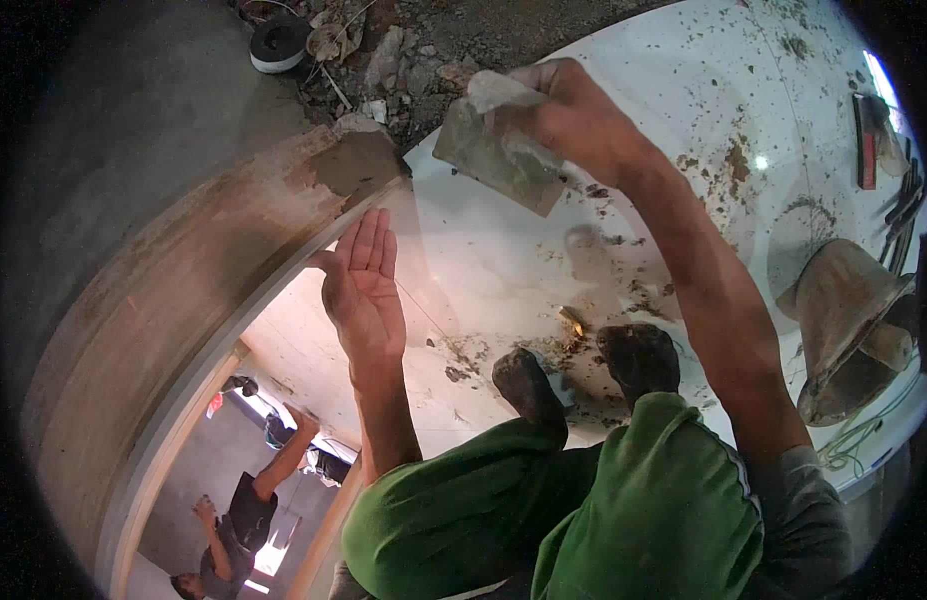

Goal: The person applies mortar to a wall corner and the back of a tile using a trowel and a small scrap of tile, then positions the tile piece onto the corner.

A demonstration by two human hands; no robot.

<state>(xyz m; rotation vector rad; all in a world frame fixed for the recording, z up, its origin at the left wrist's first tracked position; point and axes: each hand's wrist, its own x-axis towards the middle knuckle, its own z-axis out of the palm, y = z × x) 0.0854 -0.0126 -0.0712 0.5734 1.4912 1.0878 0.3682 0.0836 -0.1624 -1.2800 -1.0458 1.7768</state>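
My right hand (573, 115) is closed on a flat, rectangular plastering trowel (503, 170) smeared with grey cement. A pale lump or part of its grip shows by my fingers; the rest of the grip is hidden. The trowel is over the white floor slab (623, 120), near the slab's far left corner. My left hand (368, 295) is open, palm up with fingers stretched, and holds nothing. It is beside the edge of the wall (203, 230), whose far end bears a patch of darker, damp-looking cement (358, 165).
Rubble (413, 70) and a black-and-white roll (280, 45) lie at the far side. To the right are a cement-crusted bucket (848, 310), a red-edged tool (865, 150) and green cord (858, 440). Through the doorway at lower left, another person (248, 510) has an arm raised.
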